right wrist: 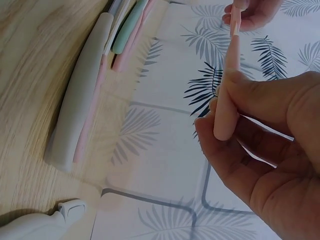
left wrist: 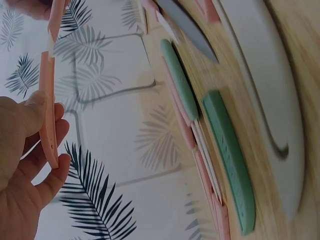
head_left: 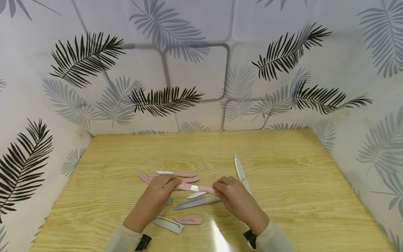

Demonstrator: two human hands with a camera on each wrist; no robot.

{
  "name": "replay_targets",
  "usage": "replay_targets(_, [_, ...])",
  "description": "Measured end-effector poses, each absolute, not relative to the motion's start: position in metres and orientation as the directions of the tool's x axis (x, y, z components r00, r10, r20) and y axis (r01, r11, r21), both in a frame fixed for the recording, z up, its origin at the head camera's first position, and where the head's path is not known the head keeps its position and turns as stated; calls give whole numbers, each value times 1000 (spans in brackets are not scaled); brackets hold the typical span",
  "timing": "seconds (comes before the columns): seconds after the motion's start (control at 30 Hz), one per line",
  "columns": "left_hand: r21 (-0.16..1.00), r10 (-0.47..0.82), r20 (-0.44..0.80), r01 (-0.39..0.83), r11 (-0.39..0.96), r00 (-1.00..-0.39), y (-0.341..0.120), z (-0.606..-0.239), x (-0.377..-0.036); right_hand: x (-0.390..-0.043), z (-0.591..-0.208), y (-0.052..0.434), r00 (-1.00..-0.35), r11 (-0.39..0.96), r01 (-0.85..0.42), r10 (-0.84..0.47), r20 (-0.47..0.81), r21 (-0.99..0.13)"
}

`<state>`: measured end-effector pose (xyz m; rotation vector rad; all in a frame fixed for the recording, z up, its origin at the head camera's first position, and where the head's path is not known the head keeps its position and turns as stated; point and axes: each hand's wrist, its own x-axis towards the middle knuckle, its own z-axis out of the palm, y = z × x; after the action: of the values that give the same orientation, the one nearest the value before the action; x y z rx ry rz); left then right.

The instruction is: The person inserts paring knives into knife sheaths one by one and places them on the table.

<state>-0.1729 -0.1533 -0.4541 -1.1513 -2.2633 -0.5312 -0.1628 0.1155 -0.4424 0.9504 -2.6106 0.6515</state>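
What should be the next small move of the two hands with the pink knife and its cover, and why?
Probably draw both hands together. The left hand holds the pink sheath, the right hand grips the pink knife handle, and a short stretch of white blade shows between them.

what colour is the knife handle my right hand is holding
Pale pink. The knife handle in the right hand shows best in the right wrist view.

pale, perhaps cream sleeves (head_left: 124, 238), black straps (head_left: 143, 242) at both wrists.
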Motion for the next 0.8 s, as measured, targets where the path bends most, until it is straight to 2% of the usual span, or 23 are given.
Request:
replay_targets(0.1, [80,610,618,811,579,-496,-148,-456,-172,-162,-442,112,-736,691,-664,-535,414,-287])
replay_targets(0.27, [64,592,595,767,639,-543,-145,-459,-170,-161,-442,108,-738,725,-649,-523,427,-233])
replay_targets(0.57, [75,594,613,787,613,-521,-144,-460,-171,-162,-444,107,-719,706,-673,-551,424,-223])
replay_targets(0.8, [92,604,584,783,615,-543,-146,-459,-171,-159,-448,106,-728,710,-667,-558,400,-225])
